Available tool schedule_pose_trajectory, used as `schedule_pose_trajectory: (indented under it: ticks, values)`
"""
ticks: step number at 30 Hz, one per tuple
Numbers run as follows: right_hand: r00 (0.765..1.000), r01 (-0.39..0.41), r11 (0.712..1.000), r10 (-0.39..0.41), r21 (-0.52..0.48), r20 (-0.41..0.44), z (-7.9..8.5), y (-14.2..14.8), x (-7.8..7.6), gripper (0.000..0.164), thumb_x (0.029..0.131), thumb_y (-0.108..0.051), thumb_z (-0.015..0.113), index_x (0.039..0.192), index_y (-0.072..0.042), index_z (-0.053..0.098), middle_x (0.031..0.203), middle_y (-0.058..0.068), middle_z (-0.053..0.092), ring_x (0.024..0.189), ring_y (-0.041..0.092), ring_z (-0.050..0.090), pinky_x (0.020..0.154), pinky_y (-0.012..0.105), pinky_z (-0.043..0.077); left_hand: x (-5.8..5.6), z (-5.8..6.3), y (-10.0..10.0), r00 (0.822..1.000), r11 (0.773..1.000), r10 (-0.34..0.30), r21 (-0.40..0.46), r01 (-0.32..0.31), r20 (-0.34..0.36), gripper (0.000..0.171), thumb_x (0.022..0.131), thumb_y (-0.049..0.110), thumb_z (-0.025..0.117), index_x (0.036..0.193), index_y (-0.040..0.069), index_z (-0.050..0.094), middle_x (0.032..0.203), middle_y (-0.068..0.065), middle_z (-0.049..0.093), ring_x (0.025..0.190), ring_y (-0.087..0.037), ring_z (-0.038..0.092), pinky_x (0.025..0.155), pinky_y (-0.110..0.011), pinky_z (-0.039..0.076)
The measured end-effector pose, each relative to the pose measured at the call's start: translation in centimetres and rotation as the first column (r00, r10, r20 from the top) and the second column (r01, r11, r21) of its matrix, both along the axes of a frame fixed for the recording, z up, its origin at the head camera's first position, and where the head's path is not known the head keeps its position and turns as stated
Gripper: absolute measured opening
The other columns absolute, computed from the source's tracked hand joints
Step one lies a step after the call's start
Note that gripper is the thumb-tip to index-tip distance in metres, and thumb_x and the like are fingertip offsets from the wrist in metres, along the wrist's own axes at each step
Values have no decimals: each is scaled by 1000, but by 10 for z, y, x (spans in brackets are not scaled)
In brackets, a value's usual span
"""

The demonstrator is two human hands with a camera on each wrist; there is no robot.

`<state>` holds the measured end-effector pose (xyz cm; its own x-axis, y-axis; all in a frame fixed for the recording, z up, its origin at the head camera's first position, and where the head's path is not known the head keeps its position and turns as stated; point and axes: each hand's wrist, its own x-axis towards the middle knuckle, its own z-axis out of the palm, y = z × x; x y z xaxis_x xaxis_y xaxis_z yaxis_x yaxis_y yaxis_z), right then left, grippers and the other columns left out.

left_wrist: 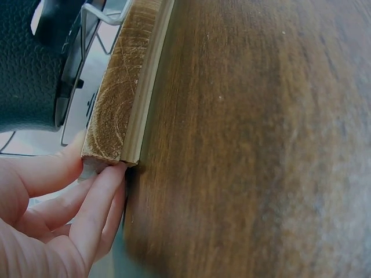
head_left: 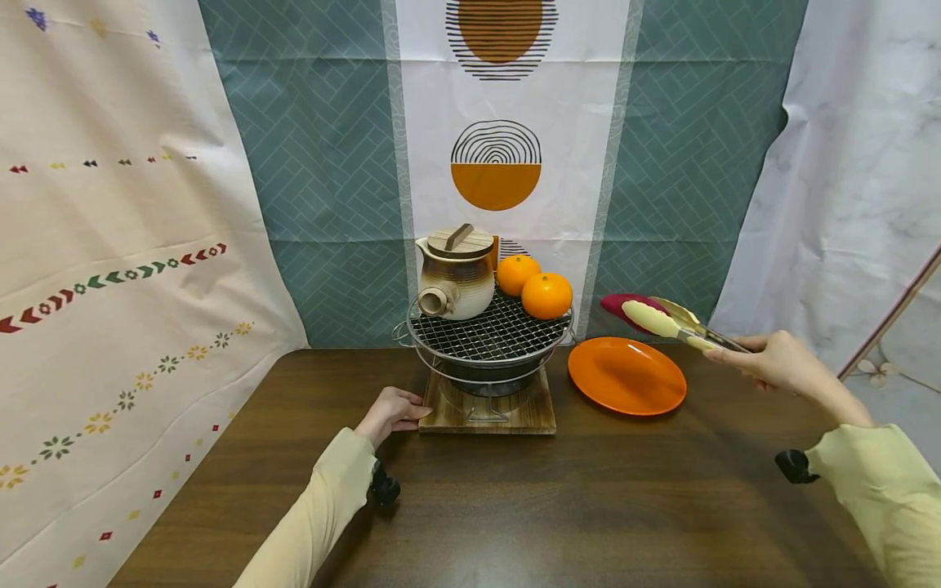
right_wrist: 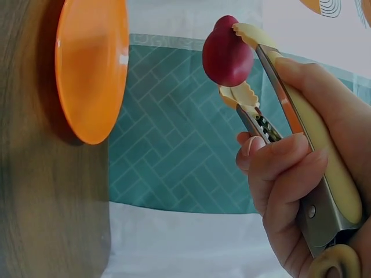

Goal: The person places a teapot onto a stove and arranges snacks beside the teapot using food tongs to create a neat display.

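Note:
At the right, my right hand (head_left: 785, 363) grips a pair of tongs (right_wrist: 298, 119) with pale yellow tips and handles. Between the tips is a smooth, dark-red sweet potato (right_wrist: 227, 55), held in the air above and behind an orange plate (head_left: 627, 376). My left hand (head_left: 391, 411) pinches the near left corner of a wooden board (head_left: 448, 418), thumb on top and fingers at its lower edge. On that board stands a round grill (head_left: 488, 335) with a black wire mesh. A clay teapot (head_left: 459, 286) with a wooden lid and two oranges (head_left: 547, 296) sit on the mesh.
Wire handles stick out from the grill's sides. Dark wooden table (head_left: 515, 506) runs in front of the board and plate. A patterned curtain (head_left: 331, 163) hangs close behind the grill, and a cream cloth (head_left: 110, 327) borders the left side.

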<state>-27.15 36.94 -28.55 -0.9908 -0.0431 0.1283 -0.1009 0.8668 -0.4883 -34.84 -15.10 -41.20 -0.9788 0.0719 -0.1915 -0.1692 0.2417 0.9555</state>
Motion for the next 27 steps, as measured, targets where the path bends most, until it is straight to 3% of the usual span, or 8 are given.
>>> schedule_pose_trajectory:
  ticks: [7,13,27]
  values:
    - [1000,30,999,-30,-43,0,3,-1,1,65,81,-53,59,112,4,57,54,4,47,44,21,44,38,29,29,0,0,0,1000,1000,-7,6,7,-3,33,81,-4,63,109,-18,52,89,-16,62,82,-27,61,72,-41,49]
    - [999,37,994,-40,-100,-23,8,-4,2,60,81,-51,60,109,2,58,57,6,50,47,23,48,41,29,34,-1,-1,-1,1000,1000,-4,10,4,5,33,81,-4,63,109,-18,52,88,-16,62,81,-26,61,72,-41,49]
    - [999,10,977,-20,-214,-42,26,-24,6,54,81,-49,62,105,-1,59,62,9,52,48,21,47,41,30,34,-2,-2,-2,1000,1000,3,23,-4,22,37,79,-4,65,109,-19,51,89,-18,61,74,-21,61,69,-39,50]
